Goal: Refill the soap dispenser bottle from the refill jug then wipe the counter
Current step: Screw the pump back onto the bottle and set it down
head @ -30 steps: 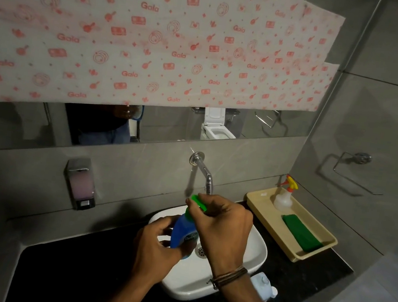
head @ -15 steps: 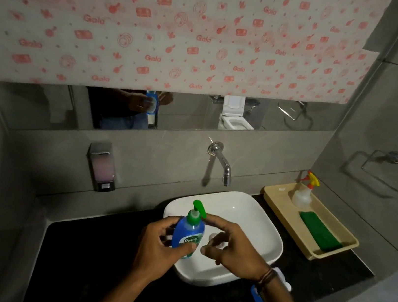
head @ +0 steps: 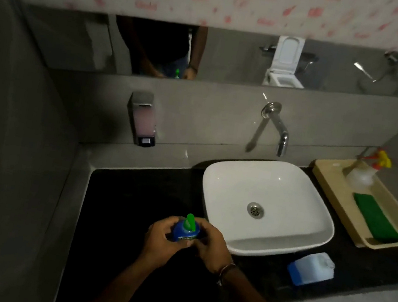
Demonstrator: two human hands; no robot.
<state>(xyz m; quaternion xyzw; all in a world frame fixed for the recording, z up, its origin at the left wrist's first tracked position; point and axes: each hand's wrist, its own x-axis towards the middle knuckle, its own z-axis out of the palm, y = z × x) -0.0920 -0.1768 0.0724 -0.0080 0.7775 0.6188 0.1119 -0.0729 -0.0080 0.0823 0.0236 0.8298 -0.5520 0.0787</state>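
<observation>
Now: soap bottle held in both hands over the counter

Upright and blue, the soap bottle (head: 185,233) is capped by a green pump and carries a partly hidden label. It is grasped from the left by the left hand (head: 162,239) and from the right by the right hand (head: 209,246), fingers curled around its body. It is held above the black counter (head: 133,205), just left of the white sink (head: 267,207). The refill jug (head: 310,268) is seen lying near the sink's front right corner.
</observation>
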